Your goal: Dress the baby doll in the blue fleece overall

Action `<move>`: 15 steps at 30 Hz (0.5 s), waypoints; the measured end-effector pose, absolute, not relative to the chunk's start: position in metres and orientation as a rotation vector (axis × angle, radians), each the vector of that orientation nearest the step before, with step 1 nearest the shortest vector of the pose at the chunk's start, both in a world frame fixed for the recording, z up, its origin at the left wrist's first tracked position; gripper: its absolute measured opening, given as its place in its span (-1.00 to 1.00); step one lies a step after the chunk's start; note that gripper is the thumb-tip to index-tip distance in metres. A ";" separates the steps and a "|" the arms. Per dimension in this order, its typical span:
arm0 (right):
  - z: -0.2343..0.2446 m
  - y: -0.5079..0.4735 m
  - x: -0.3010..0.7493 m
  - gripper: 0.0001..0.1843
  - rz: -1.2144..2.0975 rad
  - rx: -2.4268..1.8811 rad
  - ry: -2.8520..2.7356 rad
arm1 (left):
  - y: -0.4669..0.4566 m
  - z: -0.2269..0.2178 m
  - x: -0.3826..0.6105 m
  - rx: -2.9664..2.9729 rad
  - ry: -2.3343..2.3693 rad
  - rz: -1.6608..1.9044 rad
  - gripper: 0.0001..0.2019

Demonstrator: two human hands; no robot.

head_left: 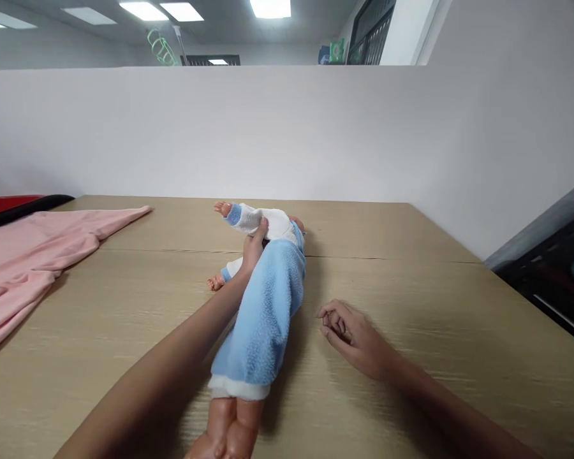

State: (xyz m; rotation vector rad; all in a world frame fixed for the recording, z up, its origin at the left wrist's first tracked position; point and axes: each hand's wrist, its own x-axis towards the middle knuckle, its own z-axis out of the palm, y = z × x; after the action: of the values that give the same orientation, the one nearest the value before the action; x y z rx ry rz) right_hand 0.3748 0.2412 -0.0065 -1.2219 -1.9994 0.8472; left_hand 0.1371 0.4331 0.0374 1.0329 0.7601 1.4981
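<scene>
A baby doll [268,306] lies on the wooden table [411,268] with its bare feet towards me. It wears blue fleece trousers and a white top with blue cuffs. My left hand [253,247] reaches along the doll's left side and is closed on the white sleeve of its raised arm. The doll's other small hand lies on the table just left of my wrist. My right hand [351,335] rests on the table to the right of the doll, apart from it, its fingers loosely curled in with nothing visible in them.
A pink cloth [23,255] lies spread over the table's left part. Behind it sits a red and black object [14,205]. A white partition wall [287,127] closes the table's far and right sides. A dark object [555,274] stands beyond the right edge.
</scene>
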 end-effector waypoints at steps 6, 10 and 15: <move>-0.008 0.246 0.376 -0.89 0.834 -1.257 -1.919 | 0.424 0.038 0.158 1.121 0.780 1.494 -0.37; -0.012 0.251 0.382 -0.85 0.868 -1.285 -1.835 | 0.418 0.038 0.170 1.306 0.848 1.452 -0.43; -0.020 0.262 0.392 -0.73 0.983 -1.268 -1.665 | 0.411 0.038 0.187 1.521 0.896 1.389 -0.51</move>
State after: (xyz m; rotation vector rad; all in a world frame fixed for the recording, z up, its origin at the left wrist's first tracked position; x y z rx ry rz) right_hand 0.3915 0.2623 -0.0204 -1.2683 -1.6653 0.9826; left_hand 0.1867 0.4109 0.0379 1.5208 0.8960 1.3885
